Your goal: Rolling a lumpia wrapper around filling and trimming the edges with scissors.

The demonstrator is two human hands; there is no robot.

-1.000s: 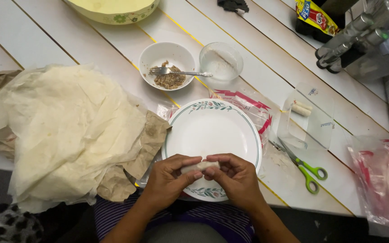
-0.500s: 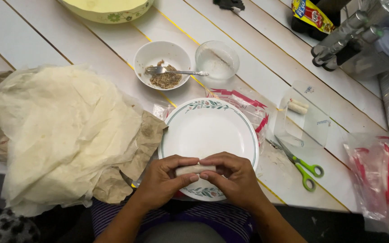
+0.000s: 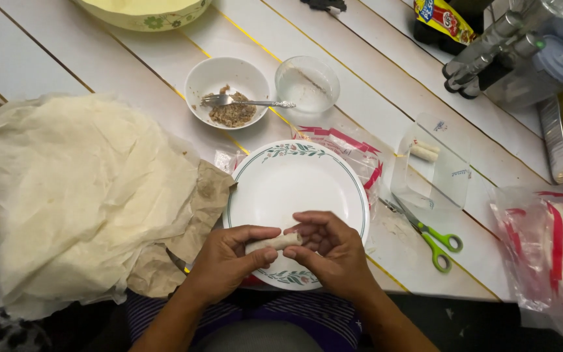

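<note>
Both hands have lifted a bit off the plate since half a sec ago, and the little roll now sits up between the fingertips instead of lying flat under them. Left hand [image 3: 229, 261] pinches one end of the roll [image 3: 275, 243] w/ thumb and fingers closed on it, right hand [image 3: 330, 251] curls round the other end, fingers folded in on it too. Roll is pale, thin, held just above the near part of the white plate [image 3: 294, 179] (green leafy rim, otherwise bare).

Left of the plate there's a big crumpled pile of thin wrappers [image 3: 79, 189] on brown paper [image 3: 206, 202]. Further back, a white bowl [image 3: 227, 88] w/ brownish filling and a fork [image 3: 245, 102] resting in it, and right beside that a small clear cup [image 3: 307, 85]. To the right, a clear tub [image 3: 433, 169] w/ a couple of finished rolls inside, and green-handled scissors [image 3: 434, 238] lying just in front of it on the white plank table [image 3: 99, 58].
</note>
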